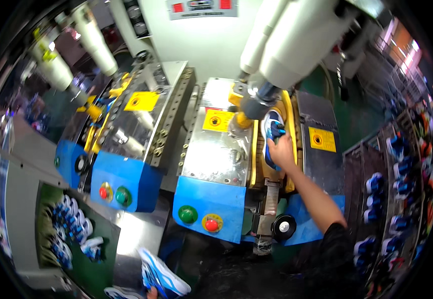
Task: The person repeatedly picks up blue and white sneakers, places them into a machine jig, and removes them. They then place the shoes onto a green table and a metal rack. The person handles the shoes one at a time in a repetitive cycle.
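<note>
My right hand (281, 150) reaches into the right station of a shoe press and grips a blue and white sneaker (271, 122) at its opening. That sneaker lies between two yellow side pads (290, 117), under a white and grey press cylinder (261, 99). At the lower edge, my left hand (152, 293) holds another blue and white sneaker (165, 275), tilted with its white sole turned to the right. Only a little of my left hand's fingers shows. Part of a further sneaker (119, 293) appears beside it, cut off by the picture's edge.
Blue control boxes (209, 207) with red and green buttons front the stations. A second press station (126, 124) stands to the left. Several sneakers lie in a green-floored bin (102, 269) at lower left. More sneakers fill a rack (383, 194) on the right. A black knob (283, 227) juts forward.
</note>
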`<move>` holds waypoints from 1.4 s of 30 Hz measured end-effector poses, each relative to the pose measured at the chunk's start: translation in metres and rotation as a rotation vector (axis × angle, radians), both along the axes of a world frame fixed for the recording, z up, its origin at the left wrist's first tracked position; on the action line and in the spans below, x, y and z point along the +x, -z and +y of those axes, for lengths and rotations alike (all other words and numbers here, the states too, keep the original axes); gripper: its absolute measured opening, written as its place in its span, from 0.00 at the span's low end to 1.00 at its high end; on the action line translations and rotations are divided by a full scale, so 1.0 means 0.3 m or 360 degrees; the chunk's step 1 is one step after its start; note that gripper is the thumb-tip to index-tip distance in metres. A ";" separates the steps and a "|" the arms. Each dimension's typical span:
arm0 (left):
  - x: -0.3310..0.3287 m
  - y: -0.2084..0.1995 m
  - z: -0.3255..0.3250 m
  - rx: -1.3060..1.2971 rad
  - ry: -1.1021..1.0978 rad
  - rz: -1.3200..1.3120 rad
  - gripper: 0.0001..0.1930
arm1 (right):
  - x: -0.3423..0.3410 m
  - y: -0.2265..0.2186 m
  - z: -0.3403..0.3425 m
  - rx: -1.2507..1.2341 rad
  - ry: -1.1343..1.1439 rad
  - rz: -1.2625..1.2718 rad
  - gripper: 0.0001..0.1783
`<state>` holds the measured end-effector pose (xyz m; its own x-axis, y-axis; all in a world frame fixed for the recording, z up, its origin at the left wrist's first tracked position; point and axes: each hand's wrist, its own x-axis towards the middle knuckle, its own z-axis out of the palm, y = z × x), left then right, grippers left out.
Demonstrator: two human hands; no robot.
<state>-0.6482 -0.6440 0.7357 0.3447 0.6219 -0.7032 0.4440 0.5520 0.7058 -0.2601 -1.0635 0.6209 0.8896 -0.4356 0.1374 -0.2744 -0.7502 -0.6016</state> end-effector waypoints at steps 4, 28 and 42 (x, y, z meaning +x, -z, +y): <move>-0.145 0.153 0.159 -0.0441 -0.0105 0.0039 0.25 | -0.021 -0.069 0.004 -0.0065 0.0029 -0.0073 0.38; 0.264 0.282 0.364 -0.0436 0.1195 -0.0047 0.24 | -0.550 -0.171 0.997 0.0169 -0.1131 -0.0825 0.26; -0.349 0.690 0.952 0.1036 0.0670 -0.0056 0.51 | -1.277 -0.133 1.480 0.1202 -0.1348 0.0779 0.09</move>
<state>-0.7527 -0.3584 0.5286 0.6590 0.7176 -0.2253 0.4956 -0.1889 0.8478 -0.6433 -0.6193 0.6607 0.8167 0.4771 -0.3247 -0.1893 -0.3099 -0.9317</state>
